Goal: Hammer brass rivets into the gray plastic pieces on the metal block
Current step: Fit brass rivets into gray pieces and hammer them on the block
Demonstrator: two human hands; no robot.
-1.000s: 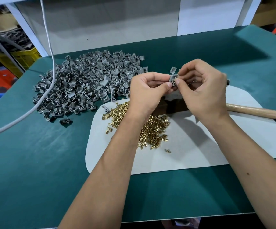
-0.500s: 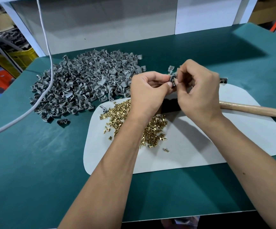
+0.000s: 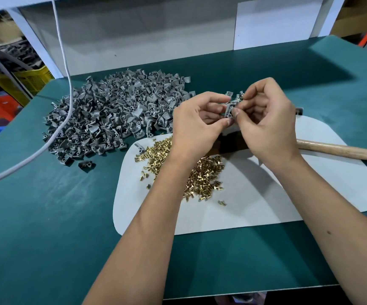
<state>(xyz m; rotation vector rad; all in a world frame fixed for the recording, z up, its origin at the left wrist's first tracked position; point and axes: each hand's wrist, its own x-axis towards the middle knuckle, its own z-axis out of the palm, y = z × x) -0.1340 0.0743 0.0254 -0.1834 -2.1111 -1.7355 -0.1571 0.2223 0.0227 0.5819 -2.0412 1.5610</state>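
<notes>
1. Left hand (image 3: 196, 126) pinches a gray piece (image 3: 231, 110) between thumb and fingertips, holding it up in the air at upper centre of the frame.
2. Right hand (image 3: 266, 126) meets it from the right; its thumb and forefinger are pinched together at the piece's right edge. Probably they hold a rivet, but it is too small to tell.
3. The relation that matters: the piece sits between the two hands, just right of the left fingertips and just left of the right ones, touching both. Its long axis runs roughly up and down, tilted a little.
4. My reading is that a rivet is being seated in the piece by hand, ahead of any hammering.
5. Hammer (image 3: 341, 151) lies at the right of the frame, its handle running left to right and passing under the right wrist. The right hand is much the nearer to it.
6. The block is not clearly visible; a dark patch below the hands may be it.
7. Loose rivets (image 3: 204, 175) lie heaped on the white mat (image 3: 277, 194), below the left wrist.
8. Spare pieces form a pile (image 3: 112, 119) at upper left, on the green bench (image 3: 46, 216).
</notes>
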